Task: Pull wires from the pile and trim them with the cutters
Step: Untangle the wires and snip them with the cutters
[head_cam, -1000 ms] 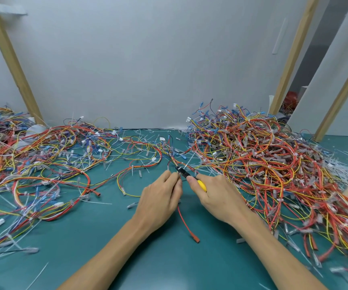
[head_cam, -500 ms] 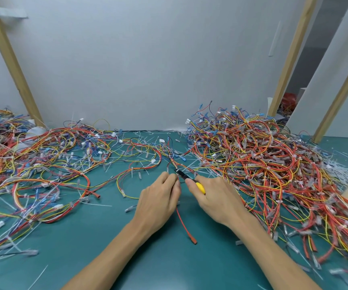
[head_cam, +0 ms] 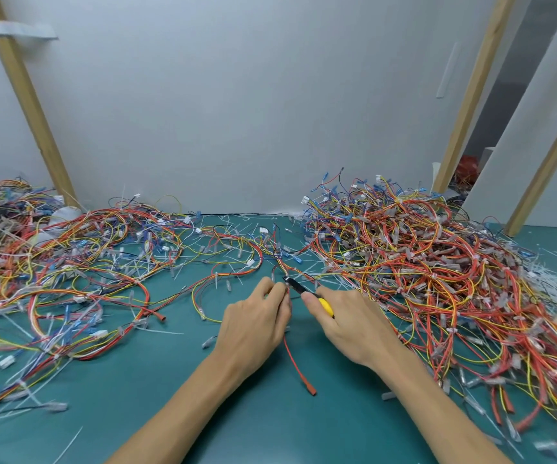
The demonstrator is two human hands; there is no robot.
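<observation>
At nine o'clock, loose wires [head_cam: 86, 262] are being left spread over the green table [head_cam: 263, 426]. At centre, a thin wire bundle [head_cam: 294, 363] is being pinched by the left hand [head_cam: 253, 324], its red tail trailing toward six o'clock. The cutters [head_cam: 300, 289] are being gripped by the right hand [head_cam: 347, 326], fingers curled round the yellow handle, the black tip being set against the bundle beside the left fingertips. The bundle is best being held taut, blades squared across it, clear of the fingers. The main pile [head_cam: 421, 262] is being kept at three o'clock.
</observation>
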